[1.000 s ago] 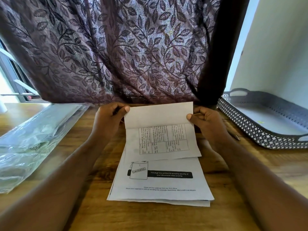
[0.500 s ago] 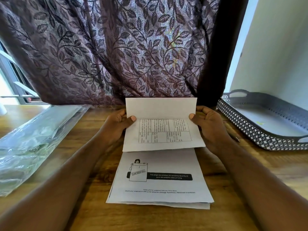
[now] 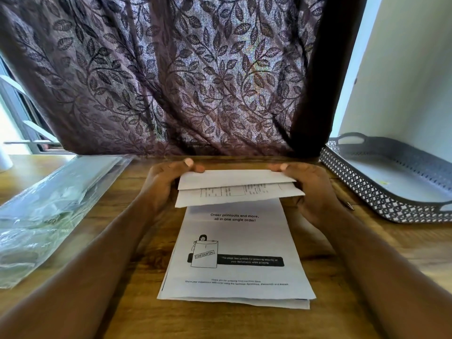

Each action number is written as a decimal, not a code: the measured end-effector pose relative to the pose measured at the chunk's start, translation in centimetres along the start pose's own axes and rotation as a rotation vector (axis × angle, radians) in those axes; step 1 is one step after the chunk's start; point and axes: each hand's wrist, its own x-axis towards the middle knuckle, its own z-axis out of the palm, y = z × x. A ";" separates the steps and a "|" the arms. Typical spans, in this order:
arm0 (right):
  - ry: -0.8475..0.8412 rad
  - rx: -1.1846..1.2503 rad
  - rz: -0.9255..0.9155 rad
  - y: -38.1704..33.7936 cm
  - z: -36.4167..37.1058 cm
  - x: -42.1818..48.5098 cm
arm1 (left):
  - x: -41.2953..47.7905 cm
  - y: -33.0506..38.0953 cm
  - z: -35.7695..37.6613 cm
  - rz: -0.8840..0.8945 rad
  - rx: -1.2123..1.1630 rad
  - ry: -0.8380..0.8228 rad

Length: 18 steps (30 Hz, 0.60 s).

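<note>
Folded further down than a second ago, the sheet (image 3: pixel 234 178) spans crosswise between the left hand (image 3: pixel 162 184) and the right hand (image 3: pixel 318 192). Each pinches a short end, just above the far end of the stack (image 3: pixel 237 241). Plastic wrap (image 3: pixel 49 204) lies well left and the tray (image 3: pixel 354 177) right, with bare bench (image 3: pixel 342 314) nearer.

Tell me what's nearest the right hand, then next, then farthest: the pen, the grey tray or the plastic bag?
1. Pen, just beside the right hand holding the folded paper.
2. Grey tray, farther out on the right.
3. Plastic bag, far across on the left.
</note>
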 end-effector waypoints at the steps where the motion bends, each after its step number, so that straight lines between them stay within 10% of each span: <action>1: 0.022 -0.062 -0.026 0.1 0.0 0.1 | 0.0 -0.1 0.0 0.018 0.053 0.004; 18: 0.206 -1.005 -0.660 0.6 2.5 -1.4 | -1.0 0.7 2.1 0.481 0.619 0.140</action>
